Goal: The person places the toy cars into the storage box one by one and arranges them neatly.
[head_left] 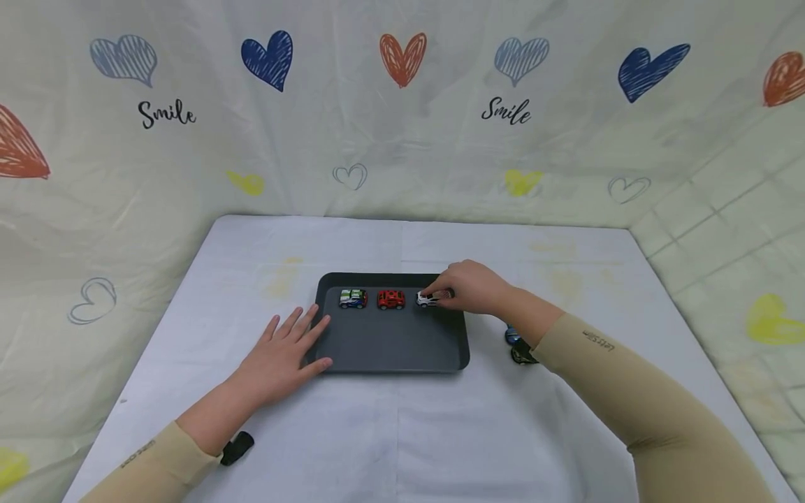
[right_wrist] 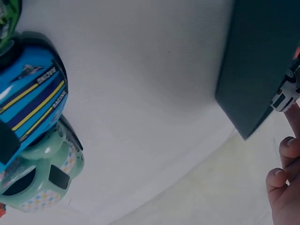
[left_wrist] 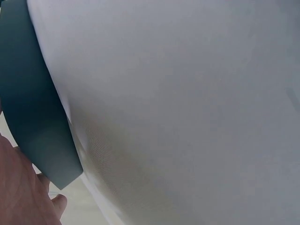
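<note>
A dark grey tray (head_left: pixel 390 344) lies on the table. Spread and straight, the fingers of my left hand (head_left: pixel 277 363) rest at its left edge. At the tray's back right, my right hand (head_left: pixel 474 288) pinches a white toy car (head_left: pixel 425 300) between thumb and fingers; the hand partly covers it. In the right wrist view the same white toy car (right_wrist: pixel 285 96) shows at the fingertips. To its left along the back of the tray stand a red toy car (head_left: pixel 391 300) and a green, white and blue toy car (head_left: pixel 353 299).
Right of the tray, beside my right forearm, are a blue toy car (head_left: pixel 512 335) and a dark toy car (head_left: pixel 523 353), partly hidden by the sleeve. The right wrist view also shows a mint-green toy car (right_wrist: pixel 47 176). A white cloth (head_left: pixel 402 433) covers the table.
</note>
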Demonstrator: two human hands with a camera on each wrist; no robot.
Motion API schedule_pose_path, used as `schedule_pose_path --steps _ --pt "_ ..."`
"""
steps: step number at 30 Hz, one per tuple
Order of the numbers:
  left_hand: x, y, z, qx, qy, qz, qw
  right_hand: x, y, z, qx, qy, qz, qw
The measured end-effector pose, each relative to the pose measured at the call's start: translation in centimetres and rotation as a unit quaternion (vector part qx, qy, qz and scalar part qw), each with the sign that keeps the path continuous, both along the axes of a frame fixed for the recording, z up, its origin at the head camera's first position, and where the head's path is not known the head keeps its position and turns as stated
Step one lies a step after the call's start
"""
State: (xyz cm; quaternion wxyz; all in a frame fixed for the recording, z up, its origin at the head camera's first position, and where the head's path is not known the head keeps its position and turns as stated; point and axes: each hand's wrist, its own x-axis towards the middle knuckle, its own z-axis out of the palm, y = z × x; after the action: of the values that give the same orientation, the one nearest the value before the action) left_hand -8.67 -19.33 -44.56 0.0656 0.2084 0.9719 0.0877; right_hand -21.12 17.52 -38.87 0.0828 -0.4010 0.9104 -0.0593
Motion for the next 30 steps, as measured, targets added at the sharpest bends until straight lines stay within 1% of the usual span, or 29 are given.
schedule_pose_path --steps 3,7,11,16,19,24,30 --pt "0.0 0.1 0.1 -0.001 -0.002 0.001 1.0000 -0.4 -0.6 -0.4 0.023 0.009 0.001 0.9997" --pt "0.1 0.2 0.2 0.001 -0.003 0.001 1.0000 -0.8 -1.1 -0.7 0.041 0.014 0.000 0.9991" --pt "0.0 0.3 0.1 -0.002 -0.001 -0.001 1.0000 -1.0 -1.2 -1.3 0.058 0.021 -0.005 0.9981" --pt "0.1 0.3 0.2 -0.001 -0.001 0.000 1.0000 -1.1 -1.2 -1.8 0.059 0.029 -0.001 0.9978" --pt "0.1 0.2 0.3 0.001 0.001 0.000 1.0000 -1.0 -1.2 -1.5 0.046 0.030 -0.004 0.9985" --pt "0.2 0.1 0.3 0.003 0.004 0.003 1.0000 -0.9 -1.4 -0.3 0.019 0.037 -0.012 0.9991" --pt "0.1 0.1 0.2 0.000 0.000 0.003 1.0000 -0.9 -1.4 0.6 0.021 0.030 -0.019 0.9991"
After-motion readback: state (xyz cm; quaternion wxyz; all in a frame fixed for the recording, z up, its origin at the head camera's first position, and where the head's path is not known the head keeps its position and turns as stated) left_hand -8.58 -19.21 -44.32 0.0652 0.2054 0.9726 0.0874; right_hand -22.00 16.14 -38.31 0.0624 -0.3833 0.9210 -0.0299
